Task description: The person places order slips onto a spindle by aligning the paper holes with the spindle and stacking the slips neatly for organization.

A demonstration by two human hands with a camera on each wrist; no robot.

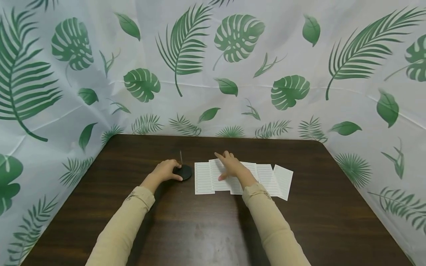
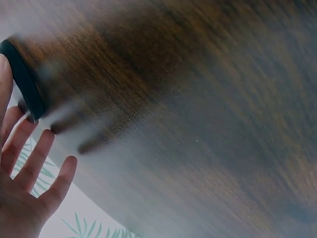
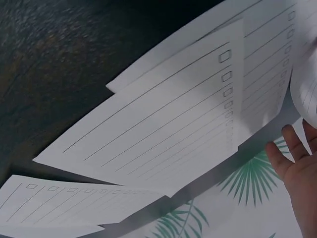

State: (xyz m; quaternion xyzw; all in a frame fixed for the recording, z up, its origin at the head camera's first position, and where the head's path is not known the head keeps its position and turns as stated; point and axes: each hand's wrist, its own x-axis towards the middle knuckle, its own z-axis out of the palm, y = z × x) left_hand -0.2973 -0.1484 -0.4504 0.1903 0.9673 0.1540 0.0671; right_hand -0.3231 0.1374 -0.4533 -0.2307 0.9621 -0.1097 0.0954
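Note:
My left hand holds a bill spike by its round black base, thumb and fingers around the rim. A thin upright pin rises from it. In the left wrist view the edge of the black base shows between thumb and fingers, the outer fingers spread. My right hand is over a lined white sheet in a row of overlapping sheets. In the right wrist view that sheet curves upward, its edge at the fingertips of my right hand; the thumb is mostly hidden.
More lined sheets overlap to the right on the dark wooden table, the last sheet slanted. One sheet lies at the row's left end, beside the spike's base. A leaf-patterned white cloth hangs behind the table.

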